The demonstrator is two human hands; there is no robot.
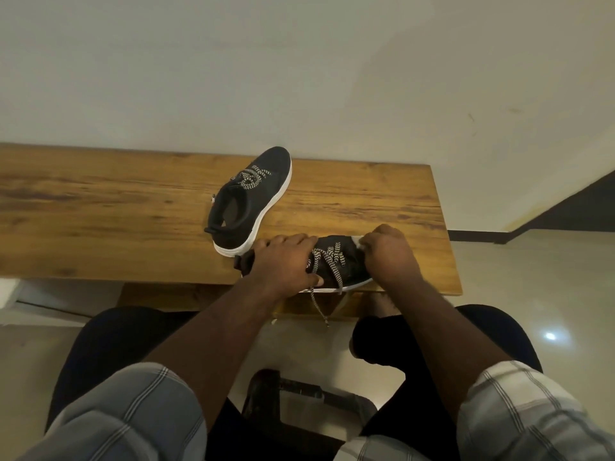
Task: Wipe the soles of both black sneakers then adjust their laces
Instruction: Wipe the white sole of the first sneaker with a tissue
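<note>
Sneakers first: one stands upright on its white sole near the middle of the desk, laces bunched over the tongue, well clear of my hands; the other lies tipped on its side at the near edge of the desk, sole rim toward me, with a loose lace end hanging off the edge. My left hand rests over the heel end of this near shoe, fingers spread across the collar and the thumb down by the laces, pinning it in place. My right hand is clenched at the toe end around something pale, which I judge to be the wiping cloth, though only a small corner shows. I take the step in hand to be wiping this shoe's sole at the toe. To do it well I would keep the left hand pressing firmly so the shoe cannot slide off the edge, draw the cloth along the white rim in short strokes from toe toward heel, and keep the dangling lace out from under the cloth. How clean the sole is I cannot tell from here.
</note>
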